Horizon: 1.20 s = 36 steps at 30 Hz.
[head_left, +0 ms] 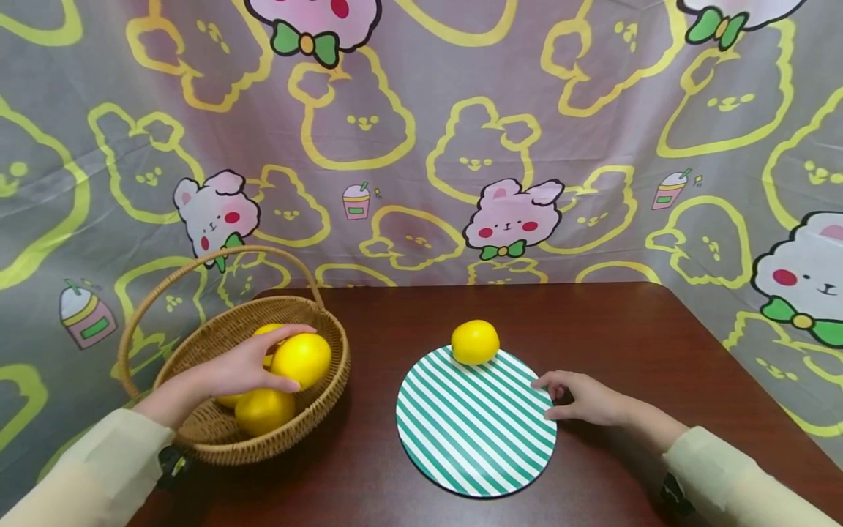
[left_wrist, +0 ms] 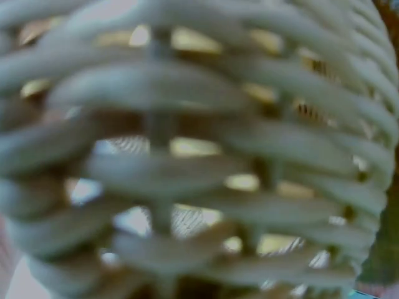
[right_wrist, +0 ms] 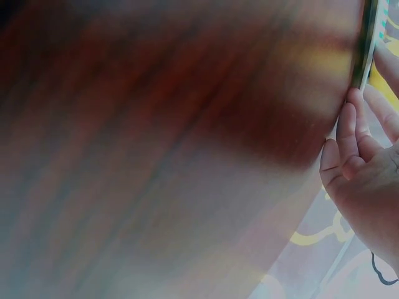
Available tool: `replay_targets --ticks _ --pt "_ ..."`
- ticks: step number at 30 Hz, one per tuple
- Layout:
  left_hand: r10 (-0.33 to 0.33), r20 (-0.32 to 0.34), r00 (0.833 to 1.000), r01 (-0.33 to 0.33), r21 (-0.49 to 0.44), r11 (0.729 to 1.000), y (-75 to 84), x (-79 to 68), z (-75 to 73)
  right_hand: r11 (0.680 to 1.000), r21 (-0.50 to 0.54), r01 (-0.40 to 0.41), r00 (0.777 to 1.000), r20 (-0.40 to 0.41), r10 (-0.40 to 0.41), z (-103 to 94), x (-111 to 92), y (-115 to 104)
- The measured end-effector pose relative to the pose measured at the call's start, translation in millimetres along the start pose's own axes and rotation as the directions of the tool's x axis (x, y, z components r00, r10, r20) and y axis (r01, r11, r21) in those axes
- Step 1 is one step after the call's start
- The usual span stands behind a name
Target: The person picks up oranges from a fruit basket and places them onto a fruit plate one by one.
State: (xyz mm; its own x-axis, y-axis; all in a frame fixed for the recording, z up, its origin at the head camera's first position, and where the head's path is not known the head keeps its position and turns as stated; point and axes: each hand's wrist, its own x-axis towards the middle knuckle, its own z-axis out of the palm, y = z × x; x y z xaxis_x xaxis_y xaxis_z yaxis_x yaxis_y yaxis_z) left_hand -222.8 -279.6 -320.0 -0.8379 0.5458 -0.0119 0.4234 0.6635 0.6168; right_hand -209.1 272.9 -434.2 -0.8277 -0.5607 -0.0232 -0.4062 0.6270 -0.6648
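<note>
My left hand point(head_left: 246, 362) reaches into the wicker basket point(head_left: 336, 380) and grips a yellow lemon point(head_left: 304, 360), thumb on its near side and fingers over its far side. More lemons point(head_left: 265, 412) lie beneath and behind it, partly covered by the hand. In the left wrist view, the blurred basket weave point(left_wrist: 156, 87) fills the picture and hides that hand. At the right edge of a round green-and-white striped board point(head_left: 474, 432), my right hand point(head_left: 586, 399) rests with loosely bent fingers touching the rim. Another lemon point(head_left: 476, 342) sits on the board's far edge.
The brown wooden table point(head_left: 632, 329) carries the basket at left and the board near the middle. An arched handle point(head_left: 148, 293) rises over the basket's far left side. Behind the table hangs a cloth point(head_left: 408, 132) with cartoon rabbits.
</note>
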Motion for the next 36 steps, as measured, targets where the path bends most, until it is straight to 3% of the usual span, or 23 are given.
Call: replay_targets --ticks 7,17,26,36 --pt "-0.004 -0.042 0.999 0.003 -0.032 0.999 12.2 -5.1 -5.8 1.000 -0.013 0.005 1.000 -0.002 -0.005 -0.2 0.3 1.3" --pt "0.038 -0.076 0.996 -0.044 -0.081 0.996 35.9 -4.5 -9.4 0.999 -0.029 -0.013 1.000 -0.002 0.013 -0.8 1.0 4.1" --pt "0.073 -0.046 0.996 -0.076 -0.068 0.995 52.7 4.3 -2.9 1.000 -0.030 -0.004 1.000 0.001 0.004 0.3 0.9 1.8" --pt "0.144 0.029 0.989 -0.143 -0.027 0.989 76.6 30.4 4.7 0.999 -0.029 -0.024 1.000 0.004 0.024 -0.4 1.3 2.6"
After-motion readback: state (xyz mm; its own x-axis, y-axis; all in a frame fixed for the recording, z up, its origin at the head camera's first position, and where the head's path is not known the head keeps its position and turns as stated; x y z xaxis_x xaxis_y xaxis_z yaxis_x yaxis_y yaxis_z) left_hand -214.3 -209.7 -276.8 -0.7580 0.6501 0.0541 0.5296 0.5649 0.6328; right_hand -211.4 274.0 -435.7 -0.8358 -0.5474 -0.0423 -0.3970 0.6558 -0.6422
